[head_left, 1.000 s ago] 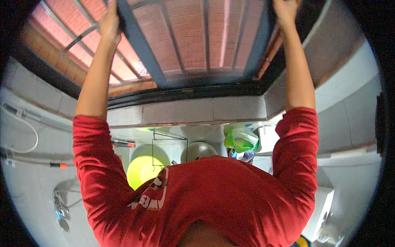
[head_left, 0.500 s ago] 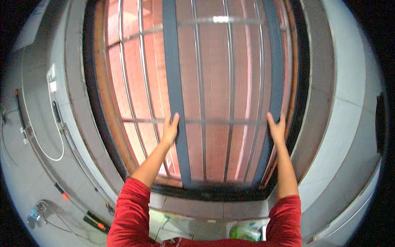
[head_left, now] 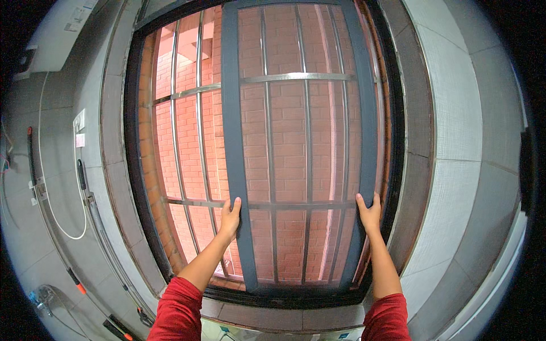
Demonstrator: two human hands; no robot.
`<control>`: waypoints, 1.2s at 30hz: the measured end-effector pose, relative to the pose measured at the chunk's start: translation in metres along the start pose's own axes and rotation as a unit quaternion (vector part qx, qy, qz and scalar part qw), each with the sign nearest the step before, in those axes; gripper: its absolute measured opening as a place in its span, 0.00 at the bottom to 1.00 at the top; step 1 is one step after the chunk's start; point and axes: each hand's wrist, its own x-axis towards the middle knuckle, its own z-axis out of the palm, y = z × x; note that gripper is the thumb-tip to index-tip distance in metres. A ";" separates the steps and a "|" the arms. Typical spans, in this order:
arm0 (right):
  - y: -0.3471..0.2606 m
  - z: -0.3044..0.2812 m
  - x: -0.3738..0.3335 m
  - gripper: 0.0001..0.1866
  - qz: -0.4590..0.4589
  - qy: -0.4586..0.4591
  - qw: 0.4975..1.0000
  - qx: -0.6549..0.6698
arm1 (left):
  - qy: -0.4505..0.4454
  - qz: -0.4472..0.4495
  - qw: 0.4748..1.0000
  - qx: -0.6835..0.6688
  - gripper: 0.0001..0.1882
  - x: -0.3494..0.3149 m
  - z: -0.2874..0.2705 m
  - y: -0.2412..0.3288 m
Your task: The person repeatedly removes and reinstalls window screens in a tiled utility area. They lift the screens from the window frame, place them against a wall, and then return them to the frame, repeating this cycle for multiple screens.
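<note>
A tall window screen (head_left: 233, 125) with a grey frame and fine mesh stands upright in the window opening. My left hand (head_left: 229, 220) grips its left upright, thumb toward the mesh side. On the opposite upright my right hand (head_left: 369, 216) has hold at nearly the same height, thumb on the frame's face. The other fingers of both hands are partly hidden at the frame's outer edges. Shiny metal security bars (head_left: 199, 125) show beside the screen and through its mesh, with a brick wall (head_left: 211, 62) behind them.
The black window frame (head_left: 131, 142) surrounds the screen, set in a tiled recess. Long-handled tools (head_left: 105, 227) hang on the left wall by a white cable (head_left: 50, 210) and a socket (head_left: 79, 120). A white box-shaped appliance (head_left: 62, 28) is at upper left, a shower head (head_left: 42, 296) at lower left.
The view has tilted upward, so the screen's top edge now shows. Hands and screen sit lower in the picture. Both hands keep their hold on the frame.
</note>
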 end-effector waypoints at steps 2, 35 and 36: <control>-0.005 -0.004 -0.002 0.27 0.004 -0.009 1.000 0.003 | -0.008 0.001 1.000 -0.021 0.17 -0.001 -0.002 -0.003; -0.023 -0.008 -0.006 0.32 -0.002 0.012 0.999 0.043 | -0.011 0.019 0.999 -0.033 0.14 0.004 -0.004 -0.006; -0.014 -0.005 -0.004 0.32 -0.009 0.020 0.999 0.036 | -0.008 0.020 0.999 -0.027 0.14 0.006 -0.004 -0.007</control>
